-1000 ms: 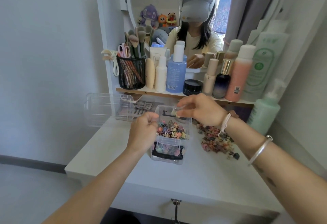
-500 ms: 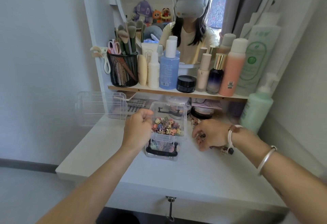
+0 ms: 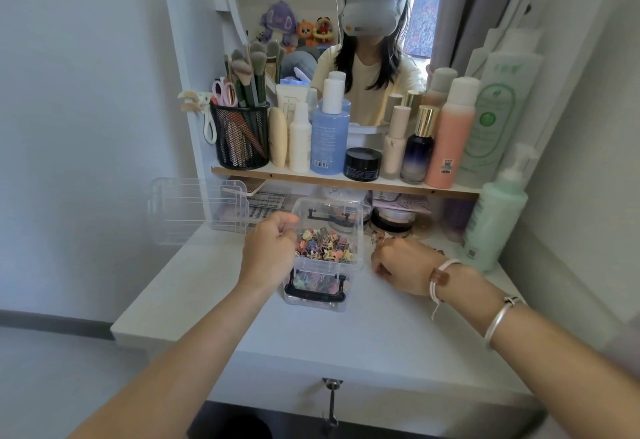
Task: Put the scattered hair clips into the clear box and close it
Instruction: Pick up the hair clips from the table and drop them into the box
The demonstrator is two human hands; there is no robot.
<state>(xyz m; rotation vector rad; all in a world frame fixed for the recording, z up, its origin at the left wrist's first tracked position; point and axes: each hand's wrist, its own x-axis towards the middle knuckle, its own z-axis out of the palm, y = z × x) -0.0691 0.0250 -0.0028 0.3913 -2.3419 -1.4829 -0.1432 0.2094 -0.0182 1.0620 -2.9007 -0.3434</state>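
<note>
The right hand (image 3: 405,265) curls over loose hair clips (image 3: 378,237); whether it pinches any I cannot tell. The open clear box (image 3: 323,267) stands just frame-left of it, and the left hand (image 3: 268,251) grips its left wall.

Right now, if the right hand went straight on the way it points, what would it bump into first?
Probably the right wall of the clear plastic box, just ahead of the right hand; depth is uncertain.
</note>
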